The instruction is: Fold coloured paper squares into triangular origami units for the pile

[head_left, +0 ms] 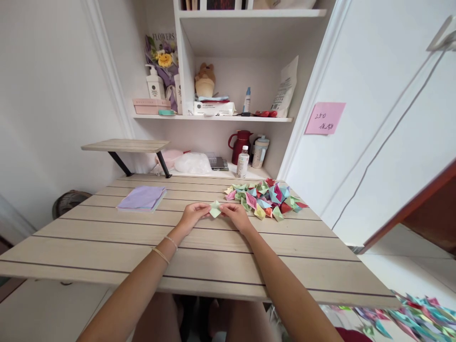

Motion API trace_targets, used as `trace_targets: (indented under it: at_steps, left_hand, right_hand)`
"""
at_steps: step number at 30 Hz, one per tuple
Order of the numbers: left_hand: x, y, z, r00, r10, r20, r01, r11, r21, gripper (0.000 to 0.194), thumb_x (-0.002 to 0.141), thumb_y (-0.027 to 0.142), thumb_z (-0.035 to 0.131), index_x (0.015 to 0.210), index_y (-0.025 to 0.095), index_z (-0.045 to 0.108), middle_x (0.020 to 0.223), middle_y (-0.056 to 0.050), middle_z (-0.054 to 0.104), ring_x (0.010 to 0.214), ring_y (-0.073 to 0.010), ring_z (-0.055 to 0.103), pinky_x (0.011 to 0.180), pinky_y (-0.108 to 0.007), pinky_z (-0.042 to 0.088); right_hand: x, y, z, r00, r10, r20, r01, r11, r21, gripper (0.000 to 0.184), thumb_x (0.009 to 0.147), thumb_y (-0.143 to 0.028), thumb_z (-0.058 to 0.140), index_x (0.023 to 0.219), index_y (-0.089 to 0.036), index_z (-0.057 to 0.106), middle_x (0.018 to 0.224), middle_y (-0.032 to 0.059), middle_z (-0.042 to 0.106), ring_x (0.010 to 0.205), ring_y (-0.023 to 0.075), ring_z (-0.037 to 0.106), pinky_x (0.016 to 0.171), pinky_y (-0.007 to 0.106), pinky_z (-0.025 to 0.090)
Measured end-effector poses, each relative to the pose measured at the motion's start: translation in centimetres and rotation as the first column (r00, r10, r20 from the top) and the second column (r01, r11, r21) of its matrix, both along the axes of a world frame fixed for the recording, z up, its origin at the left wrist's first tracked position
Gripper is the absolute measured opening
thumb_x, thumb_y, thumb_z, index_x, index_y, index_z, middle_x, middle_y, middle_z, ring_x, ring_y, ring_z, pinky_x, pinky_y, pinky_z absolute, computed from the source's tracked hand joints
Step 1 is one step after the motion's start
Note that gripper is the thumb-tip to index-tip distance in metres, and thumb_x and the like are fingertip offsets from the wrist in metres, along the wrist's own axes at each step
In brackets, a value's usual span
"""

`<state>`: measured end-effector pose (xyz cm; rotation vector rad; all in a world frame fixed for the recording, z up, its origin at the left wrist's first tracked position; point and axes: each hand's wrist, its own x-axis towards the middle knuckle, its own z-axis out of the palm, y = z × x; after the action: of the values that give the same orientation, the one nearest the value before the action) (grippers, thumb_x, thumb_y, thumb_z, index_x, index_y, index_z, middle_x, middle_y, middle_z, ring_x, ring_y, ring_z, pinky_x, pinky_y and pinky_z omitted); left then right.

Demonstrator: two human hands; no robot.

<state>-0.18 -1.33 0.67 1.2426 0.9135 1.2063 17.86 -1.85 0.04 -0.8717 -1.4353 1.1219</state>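
I have a green paper [215,209] in the middle, like the center of a clock, right in front of me. Both my hands are pinching it. My left hand [195,214] has the nine o'clock corner and my right hand [235,213] has the three o'clock corner. I think I hold just the sides so the middle shows and the folds don't slip. I can't tell if the paper touches the surface [206,251] or sits a bit above it.

At about ten o'clock lies a pile of flat sheets [140,197], with a purple one on top. It is well apart from my hands, maybe so that I don't bump it but can still reach it.

Between two and three o'clock, near my right hand, is a heap of boats [264,199], all folded, in lots of colors. They lie every which way, so I guess nobody needs them in a row. Keeping them on the other side from the sheets seems a good way not to mix them up.

The bottle [242,164] stands up at one o'clock, behind the boats, probably to be out of my way. More folded papers [423,313] lie on the floor at four o'clock.
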Motion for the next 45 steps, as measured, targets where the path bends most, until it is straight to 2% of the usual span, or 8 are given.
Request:
trace_targets:
  at_steps: [6, 11, 16, 20, 24, 32, 40, 45]
  left_hand:
    - [0.2, 0.1, 0.0, 0.998, 0.016, -0.067, -0.011, 0.997, 0.078, 0.030, 0.056, 0.032, 0.073, 0.075, 0.012, 0.064, 0.069, -0.004, 0.066, 0.064, -0.0137, 0.060, 0.063, -0.028, 0.051]
    - [0.2, 0.1, 0.0, 0.996, 0.062, -0.062, -0.055, 0.993, 0.100, 0.027, 0.057, 0.030, 0.072, 0.076, 0.012, 0.064, 0.075, -0.006, 0.067, 0.070, -0.0159, 0.062, 0.066, -0.028, 0.050]
    - [0.1, -0.3, -0.1, 0.995, -0.051, -0.080, 0.059, 0.992, 0.111, 0.043, 0.053, 0.025, 0.076, 0.091, 0.010, 0.063, 0.090, -0.010, 0.068, 0.082, -0.0187, 0.063, 0.079, -0.033, 0.047]
    - [0.0, -0.1, -0.2, 0.982, 0.019, -0.188, 0.022, 0.976, 0.215, 0.038, 0.057, 0.029, 0.074, 0.089, 0.011, 0.063, 0.076, -0.006, 0.067, 0.070, -0.0149, 0.062, 0.070, -0.028, 0.049]
    - [0.0, 0.0, -0.2, 0.967, -0.023, -0.255, 0.073, 0.979, 0.189, 0.031, 0.067, 0.039, 0.065, 0.081, 0.011, 0.063, 0.060, -0.003, 0.063, 0.055, -0.0128, 0.059, 0.056, -0.025, 0.049]
    - [0.2, -0.2, -0.5, 0.978, -0.112, -0.178, 0.143, 0.974, 0.174, 0.035, 0.070, 0.035, 0.063, 0.096, 0.011, 0.062, 0.089, -0.009, 0.067, 0.077, -0.0173, 0.063, 0.078, -0.033, 0.050]
    - [0.5, -0.5, -0.3, 0.963, -0.022, -0.270, 0.103, 0.952, 0.290, 0.033, 0.072, 0.032, 0.060, 0.100, 0.014, 0.059, 0.085, -0.008, 0.066, 0.077, -0.0171, 0.063, 0.073, -0.031, 0.051]
    - [0.7, -0.8, -0.4, 0.939, 0.126, -0.321, 0.014, 0.917, 0.398, 0.031, 0.069, 0.021, 0.061, 0.098, 0.016, 0.053, 0.077, -0.004, 0.062, 0.072, -0.0137, 0.062, 0.063, -0.025, 0.051]
  right_hand:
    - [-0.3, 0.4, -0.5, 1.000, -0.011, -0.012, 0.011, 1.000, -0.005, 0.037, 0.067, -0.046, 0.062, 0.091, -0.018, 0.060, 0.058, -0.0002, 0.061, 0.053, 0.0145, 0.058, 0.055, 0.028, 0.049]
    - [-0.4, 0.4, -1.0, 0.994, 0.006, 0.109, -0.017, 0.995, 0.098, 0.034, 0.064, -0.041, 0.066, 0.087, -0.017, 0.062, 0.067, 0.0019, 0.063, 0.059, 0.0139, 0.058, 0.057, 0.026, 0.047]
    - [-0.1, 0.1, -0.6, 0.940, -0.171, 0.296, 0.084, 0.955, 0.285, 0.038, 0.067, -0.037, 0.065, 0.100, -0.018, 0.064, 0.073, 0.0027, 0.065, 0.060, 0.0136, 0.054, 0.058, 0.026, 0.044]
    - [0.0, -0.3, 0.0, 0.895, -0.241, 0.375, 0.082, 0.916, 0.393, 0.026, 0.076, -0.036, 0.057, 0.093, -0.020, 0.069, 0.072, 0.0043, 0.067, 0.062, 0.0155, 0.055, 0.061, 0.027, 0.044]
    - [-0.2, -0.8, 0.4, 0.904, -0.207, 0.374, 0.060, 0.928, 0.369, 0.029, 0.078, -0.038, 0.054, 0.097, -0.022, 0.068, 0.080, 0.0041, 0.069, 0.068, 0.0176, 0.060, 0.063, 0.028, 0.046]
    - [-0.3, -0.7, 0.1, 0.920, -0.154, 0.360, 0.034, 0.947, 0.319, 0.029, 0.077, -0.037, 0.055, 0.098, -0.023, 0.067, 0.095, 0.0044, 0.068, 0.081, 0.0208, 0.063, 0.074, 0.032, 0.049]
    - [-0.5, -0.8, -0.1, 0.918, -0.154, 0.366, 0.046, 0.957, 0.285, 0.039, 0.081, -0.032, 0.048, 0.118, -0.019, 0.050, 0.077, 0.0020, 0.069, 0.067, 0.0160, 0.063, 0.065, 0.028, 0.048]
    - [-0.6, -1.2, 0.2, 0.892, -0.165, 0.421, 0.044, 0.958, 0.283, 0.029, 0.083, -0.026, 0.042, 0.110, -0.019, 0.051, 0.064, -0.0004, 0.063, 0.063, 0.0155, 0.062, 0.059, 0.024, 0.044]
